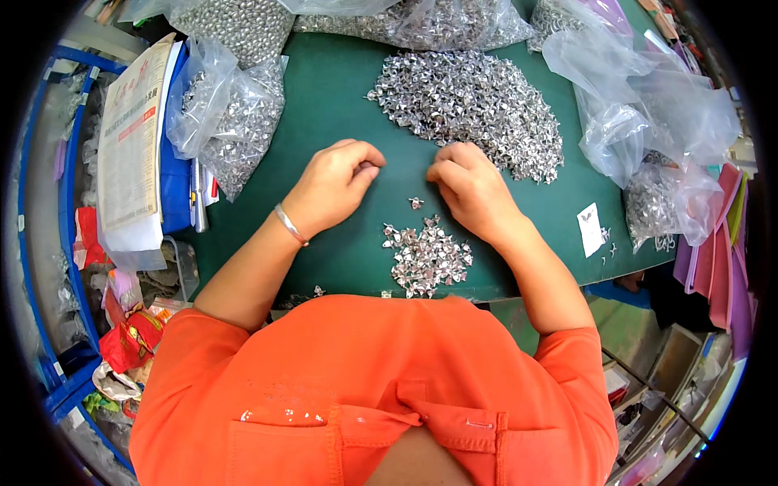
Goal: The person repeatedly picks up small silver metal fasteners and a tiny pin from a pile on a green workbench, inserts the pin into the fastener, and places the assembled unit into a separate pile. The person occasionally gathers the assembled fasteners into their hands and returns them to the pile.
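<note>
My left hand (pixel 334 185), a silver bangle (pixel 290 224) at its wrist, hovers over the green tabletop (pixel 324 97) with fingers curled and thumb near the index finger. Whatever it may pinch is too small or hidden to make out. Close to the lower edge of a large heap of small silvery metal parts (pixel 478 101), my right hand (pixel 472 188) has its fingers bent together; any part in them is hidden. Between my forearms lies a smaller pile of similar parts (pixel 427 257). One single part (pixel 416 202) sits just above that pile.
Plastic bags of metal pieces (pixel 243 130) stand at the left, with another bag (pixel 656 198) at the right. Crumpled clear plastic (pixel 624 105) covers the far right. A small white card (pixel 591 229) lies near the right edge. Newspaper (pixel 130 138) leans by a blue rack (pixel 69 186).
</note>
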The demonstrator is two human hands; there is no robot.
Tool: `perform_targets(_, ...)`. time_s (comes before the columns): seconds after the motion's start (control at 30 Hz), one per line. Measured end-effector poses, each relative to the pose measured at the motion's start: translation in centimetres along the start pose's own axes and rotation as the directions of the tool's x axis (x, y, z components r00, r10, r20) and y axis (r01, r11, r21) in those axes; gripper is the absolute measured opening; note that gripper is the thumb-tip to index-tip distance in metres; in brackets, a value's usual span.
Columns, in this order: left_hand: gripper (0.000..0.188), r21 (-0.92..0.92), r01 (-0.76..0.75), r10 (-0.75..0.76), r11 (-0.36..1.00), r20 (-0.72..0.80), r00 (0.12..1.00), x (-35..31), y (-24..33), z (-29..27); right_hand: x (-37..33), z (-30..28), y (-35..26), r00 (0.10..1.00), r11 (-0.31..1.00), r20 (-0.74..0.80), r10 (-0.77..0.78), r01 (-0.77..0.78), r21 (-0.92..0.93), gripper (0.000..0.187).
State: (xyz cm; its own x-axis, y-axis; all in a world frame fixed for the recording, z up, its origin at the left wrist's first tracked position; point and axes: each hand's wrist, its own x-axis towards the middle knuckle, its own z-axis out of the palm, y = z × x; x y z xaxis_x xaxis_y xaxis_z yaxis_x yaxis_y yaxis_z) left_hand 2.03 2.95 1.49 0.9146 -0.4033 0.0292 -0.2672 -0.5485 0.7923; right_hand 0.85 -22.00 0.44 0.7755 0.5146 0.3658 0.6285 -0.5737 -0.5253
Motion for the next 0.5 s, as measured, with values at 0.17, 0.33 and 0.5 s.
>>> perform_targets(0.17,0.016,-0.059,-0.072,0.077,0.996,0.09,0.993,-0.3,0.6,0.6,-3.2,-3.2,-1.2,0.969,0.966,0.238,0.064,-0.12,0.228,0.017)
perform_targets(0.33,0.015,0.128,-0.41,0.402,0.903,0.082,0.912,0.1,1.4,3.5,-3.5,-2.9,-2.0,0.987,0.97,0.088,0.134,-0.149,0.194,0.02)
perform_targets(0.5,0.012,-0.085,-0.164,0.178,0.983,0.19,0.966,-0.8,2.9,2.3,-1.5,-1.6,-1.7,0.999,0.998,0.031,0.043,-0.044,0.045,0.034)
